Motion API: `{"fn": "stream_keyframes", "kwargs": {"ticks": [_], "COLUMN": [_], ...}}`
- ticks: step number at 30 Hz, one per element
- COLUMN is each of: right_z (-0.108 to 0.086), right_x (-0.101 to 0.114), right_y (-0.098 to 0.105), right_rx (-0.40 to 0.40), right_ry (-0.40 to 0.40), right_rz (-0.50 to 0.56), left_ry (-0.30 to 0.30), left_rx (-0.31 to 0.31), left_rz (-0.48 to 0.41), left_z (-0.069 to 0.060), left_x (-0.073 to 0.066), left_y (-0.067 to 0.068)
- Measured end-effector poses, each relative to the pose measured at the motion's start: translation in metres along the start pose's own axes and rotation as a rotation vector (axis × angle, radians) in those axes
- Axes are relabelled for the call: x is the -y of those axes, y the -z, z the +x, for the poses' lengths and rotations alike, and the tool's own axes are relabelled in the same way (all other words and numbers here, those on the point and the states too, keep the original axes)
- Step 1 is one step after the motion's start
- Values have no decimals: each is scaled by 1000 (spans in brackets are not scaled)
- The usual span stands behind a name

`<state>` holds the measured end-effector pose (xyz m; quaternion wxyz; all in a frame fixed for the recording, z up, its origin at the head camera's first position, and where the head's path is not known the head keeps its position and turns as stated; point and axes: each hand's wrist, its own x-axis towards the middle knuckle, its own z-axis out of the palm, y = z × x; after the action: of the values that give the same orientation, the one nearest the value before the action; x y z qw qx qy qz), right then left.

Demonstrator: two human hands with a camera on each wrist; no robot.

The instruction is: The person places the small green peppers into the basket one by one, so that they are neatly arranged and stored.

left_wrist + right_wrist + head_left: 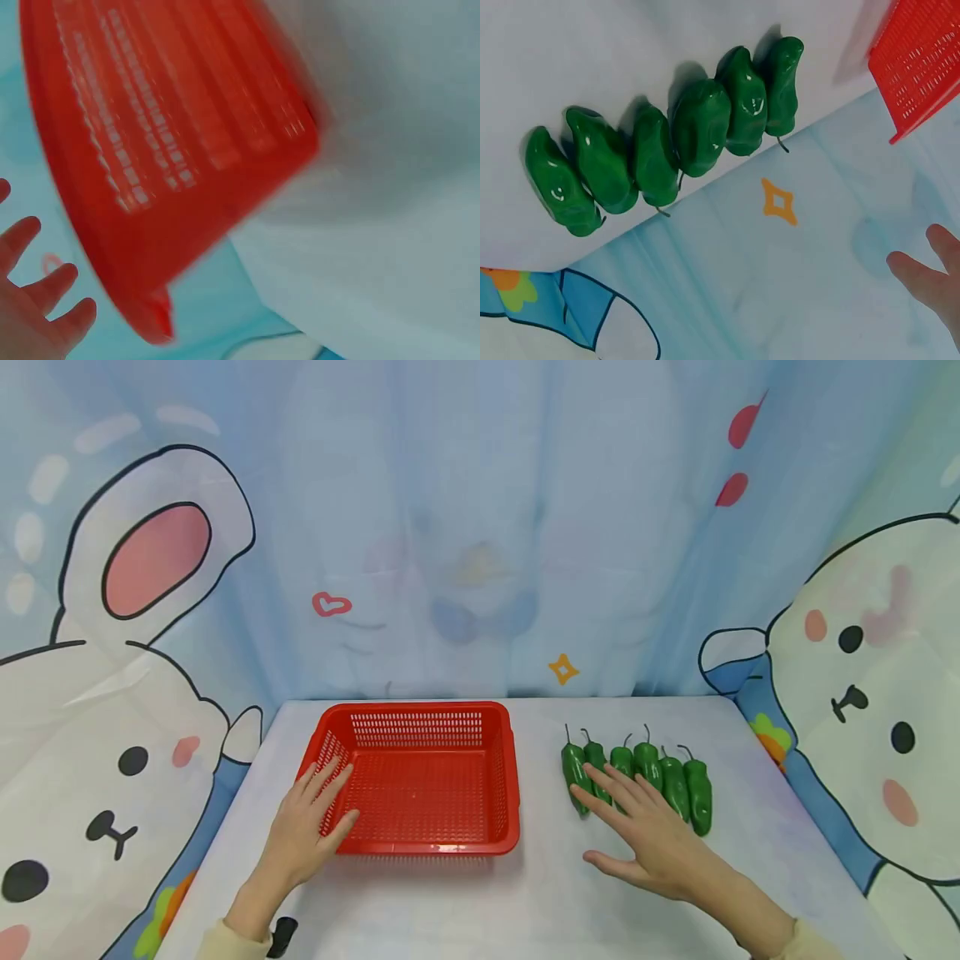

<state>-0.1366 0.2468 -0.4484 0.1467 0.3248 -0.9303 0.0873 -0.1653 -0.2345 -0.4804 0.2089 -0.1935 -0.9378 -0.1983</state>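
Note:
A red plastic basket [420, 793] with perforated sides stands on the white table, nothing in it. Over its left side the left hand [300, 827] is held with fingers spread; whether it touches the rim cannot be told. In the left wrist view that hand [41, 300] shows beside the basket [172, 225], fingers apart. Several green peppers [697, 793] lie side by side in a row, stems toward the back. The right hand [652, 839], fingers spread and holding nothing, hovers in front of them, partly hiding some. The right wrist view shows the whole row of peppers [701, 127] and fingertips [919, 277].
The white table [450, 910] meets a light blue curtain [480, 527] at its back edge. Large cartoon animals are printed on the curtain at both sides. A small black object [282, 937] shows beside the left sleeve.

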Motion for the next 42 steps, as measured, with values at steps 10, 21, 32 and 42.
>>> {"fn": "stream_keyframes", "kwargs": {"ticks": [10, 21, 32, 42], "right_z": [2, 1, 4, -16], "right_x": [-4, -13, -32, -101], "right_y": [-2, -3, 4, 9], "right_rx": [-10, -122, -212, -177], "right_ry": [-32, -71, -328, -767], "right_rz": [63, 248, 513, 882], "left_ry": [194, 301, 255, 270], "left_rx": [-37, 35, 67, 104], "left_rz": [-64, -192, -279, -326], "left_z": [12, 6, 9, 9], "left_x": [43, 60, 64, 64], "left_y": [-3, -10, -12, -14]}}
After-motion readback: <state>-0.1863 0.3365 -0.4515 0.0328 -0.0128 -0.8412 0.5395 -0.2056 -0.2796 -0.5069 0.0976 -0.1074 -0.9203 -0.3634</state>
